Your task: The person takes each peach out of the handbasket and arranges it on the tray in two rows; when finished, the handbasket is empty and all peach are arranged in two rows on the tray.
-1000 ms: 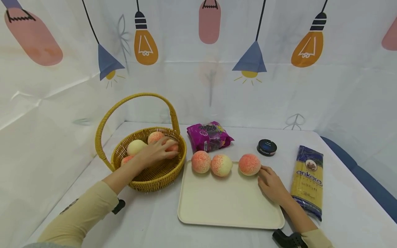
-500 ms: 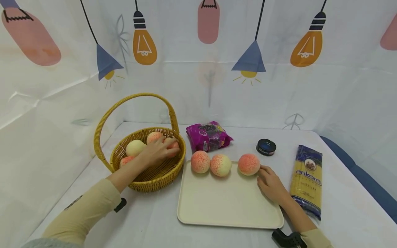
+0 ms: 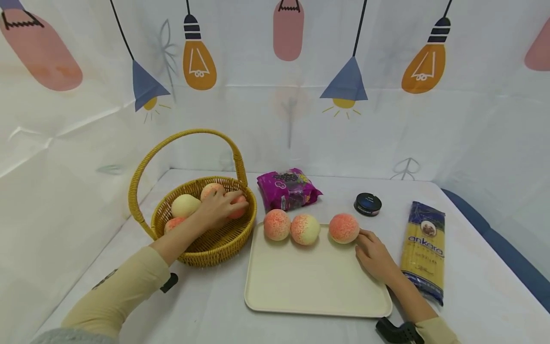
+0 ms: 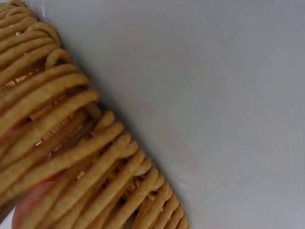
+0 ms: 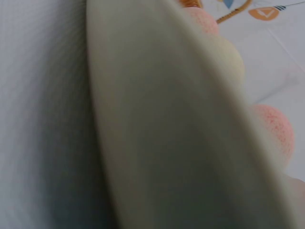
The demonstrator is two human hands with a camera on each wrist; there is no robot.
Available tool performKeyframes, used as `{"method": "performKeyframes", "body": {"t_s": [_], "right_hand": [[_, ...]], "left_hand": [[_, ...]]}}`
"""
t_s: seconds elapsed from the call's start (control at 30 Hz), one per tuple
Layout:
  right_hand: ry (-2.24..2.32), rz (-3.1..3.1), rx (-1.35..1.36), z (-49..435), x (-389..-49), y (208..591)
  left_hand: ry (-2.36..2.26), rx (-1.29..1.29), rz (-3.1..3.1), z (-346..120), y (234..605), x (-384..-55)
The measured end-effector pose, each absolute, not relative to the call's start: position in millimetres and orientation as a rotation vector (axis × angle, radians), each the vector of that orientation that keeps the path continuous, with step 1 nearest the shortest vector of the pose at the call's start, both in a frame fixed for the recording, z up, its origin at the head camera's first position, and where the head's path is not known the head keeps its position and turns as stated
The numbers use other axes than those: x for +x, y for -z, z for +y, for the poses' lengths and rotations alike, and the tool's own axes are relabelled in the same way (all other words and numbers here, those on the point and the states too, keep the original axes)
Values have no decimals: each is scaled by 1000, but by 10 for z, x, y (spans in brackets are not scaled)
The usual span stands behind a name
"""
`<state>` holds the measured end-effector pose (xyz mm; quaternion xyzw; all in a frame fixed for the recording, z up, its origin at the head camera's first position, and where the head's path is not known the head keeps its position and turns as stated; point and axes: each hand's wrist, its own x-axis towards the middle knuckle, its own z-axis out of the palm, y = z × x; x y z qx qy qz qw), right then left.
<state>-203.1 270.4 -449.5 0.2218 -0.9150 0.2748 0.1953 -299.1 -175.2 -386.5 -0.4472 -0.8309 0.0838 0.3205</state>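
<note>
My left hand [image 3: 216, 209] reaches into the yellow wicker basket [image 3: 210, 258], its fingers curved over a red peach [image 3: 238, 210] at the right inside wall. Beside it in the basket lie a speckled peach [image 3: 211, 189], a pale yellow peach [image 3: 185, 205] and a partly covered red one [image 3: 174, 223]. On the right, my right hand [image 3: 375, 255] rests at the edge of the cream tray [image 3: 318, 286], fingertips right at a red peach [image 3: 343, 228]. Along the tray's back edge sit another red peach [image 3: 277, 225] and a yellow-and-red peach [image 3: 305, 229]. The left wrist view shows mostly basket weave [image 4: 71, 143].
Behind the tray lies a purple packet [image 3: 288, 188] with dark fruit printed on it. A flat black tin [image 3: 367, 204] stands to its right. Farther right is a yellow and blue Ankara packet [image 3: 424, 251]. The basket's tall handle [image 3: 195, 131] arches over its bowl.
In the basket, my left hand has shifted slightly, its fingers staying over the red peach. My right hand and the peaches on the tray look unmoved, apart from a slight view drift.
</note>
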Motion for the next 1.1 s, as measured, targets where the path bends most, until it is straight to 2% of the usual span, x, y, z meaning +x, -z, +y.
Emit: {"method": "performKeyframes", "body": {"t_s": [0.53, 1.1], "right_hand": [[-799, -2589, 600, 2714, -2032, 4518], [-790, -2582, 616, 2722, -2040, 4520]], "left_hand": [[-76, -1152, -2140, -1743, 3690, -2825], [227, -1157, -2145, -1358, 3461, -2550]]}}
